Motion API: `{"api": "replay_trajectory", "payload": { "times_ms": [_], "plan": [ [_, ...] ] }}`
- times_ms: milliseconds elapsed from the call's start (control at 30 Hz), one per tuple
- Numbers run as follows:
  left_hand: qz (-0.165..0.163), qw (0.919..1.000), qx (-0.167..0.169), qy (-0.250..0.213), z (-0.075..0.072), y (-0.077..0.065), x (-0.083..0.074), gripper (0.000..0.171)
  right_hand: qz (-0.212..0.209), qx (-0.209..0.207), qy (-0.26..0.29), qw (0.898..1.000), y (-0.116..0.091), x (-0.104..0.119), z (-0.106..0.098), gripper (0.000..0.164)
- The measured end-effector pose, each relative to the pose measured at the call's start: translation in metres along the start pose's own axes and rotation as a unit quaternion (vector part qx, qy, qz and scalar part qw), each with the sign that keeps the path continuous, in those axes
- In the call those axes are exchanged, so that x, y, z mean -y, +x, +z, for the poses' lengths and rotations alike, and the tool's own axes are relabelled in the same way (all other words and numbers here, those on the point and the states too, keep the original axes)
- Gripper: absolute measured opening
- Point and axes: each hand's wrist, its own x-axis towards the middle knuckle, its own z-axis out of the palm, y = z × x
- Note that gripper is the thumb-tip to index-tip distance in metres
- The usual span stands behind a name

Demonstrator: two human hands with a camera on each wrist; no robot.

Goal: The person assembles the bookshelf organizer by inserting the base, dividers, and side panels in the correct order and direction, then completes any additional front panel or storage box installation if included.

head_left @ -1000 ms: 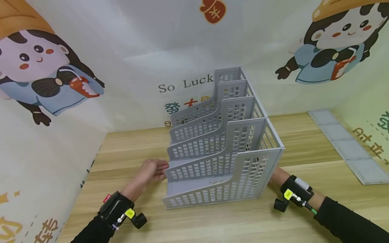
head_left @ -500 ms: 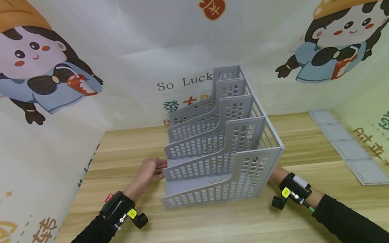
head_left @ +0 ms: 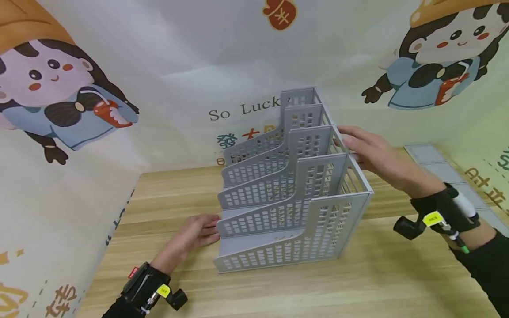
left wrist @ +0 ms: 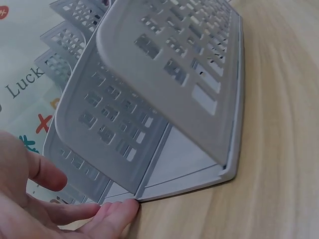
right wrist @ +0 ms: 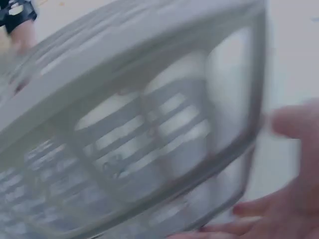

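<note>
A grey plastic file organizer (head_left: 258, 225) stands upright on the wooden table, its several slots divided by perforated panels that step down toward the left. Beside its low front end is my left hand (head_left: 200, 229). In the left wrist view, the fingertips (left wrist: 119, 211) meet the edge of the organizer's base (left wrist: 184, 186), while the thumb (left wrist: 47, 174) stays apart. My right hand (head_left: 377, 161) reaches to the tall back side near the top rim, fingers extended. Motion blurs the right wrist view, where the slatted back (right wrist: 149, 124) fills much of the picture next to the right hand (right wrist: 279, 209).
A flat grey panel (head_left: 457, 185) with crease lines lies on the table (head_left: 278, 291) at the right, by the wall. Printed sheets with cartoon figures (head_left: 433, 79) form the walls behind and at both sides.
My right hand has risen from low behind the organizer's near right corner to its upper back side. The left hand has barely shifted, and the organizer stands in the same place.
</note>
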Motion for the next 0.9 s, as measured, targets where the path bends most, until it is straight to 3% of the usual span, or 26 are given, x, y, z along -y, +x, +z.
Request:
{"api": "replay_trajectory", "payload": {
  "times_ms": [100,233,367,533,667,767,833,900],
  "plan": [
    [0.000,1.0000,-0.004,0.003,0.002,-0.005,0.004,0.047,0.012,0.040,-0.047,0.998,-0.002,0.018,-0.005,0.067],
    [-0.006,0.9999,0.000,0.009,0.003,-0.010,0.008,0.049,0.028,0.054,0.038,0.997,-0.008,0.014,-0.006,0.064],
    [-0.018,0.9997,0.013,0.006,0.003,-0.008,0.003,0.052,0.039,0.039,0.103,0.993,-0.014,0.007,-0.006,0.062],
    [-0.052,0.9980,0.026,-0.024,0.007,-0.002,-0.004,0.047,0.052,0.017,0.095,0.994,-0.017,0.005,-0.007,0.063],
    [-0.081,0.9934,0.045,-0.068,0.008,-0.001,-0.006,0.030,0.060,-0.012,0.077,0.995,-0.022,0.002,-0.009,0.060],
    [-0.055,0.9942,0.065,-0.066,0.009,-0.007,-0.008,0.018,0.060,-0.046,0.118,0.990,-0.030,-0.007,-0.012,0.055],
    [-0.010,0.9961,0.070,-0.053,0.008,-0.018,-0.012,0.016,0.047,-0.053,0.169,0.983,-0.033,-0.017,-0.014,0.051],
    [0.047,0.9968,0.051,-0.039,0.006,-0.032,-0.021,0.016,0.028,-0.038,0.226,0.973,-0.038,-0.030,-0.014,0.047]
  ]
}}
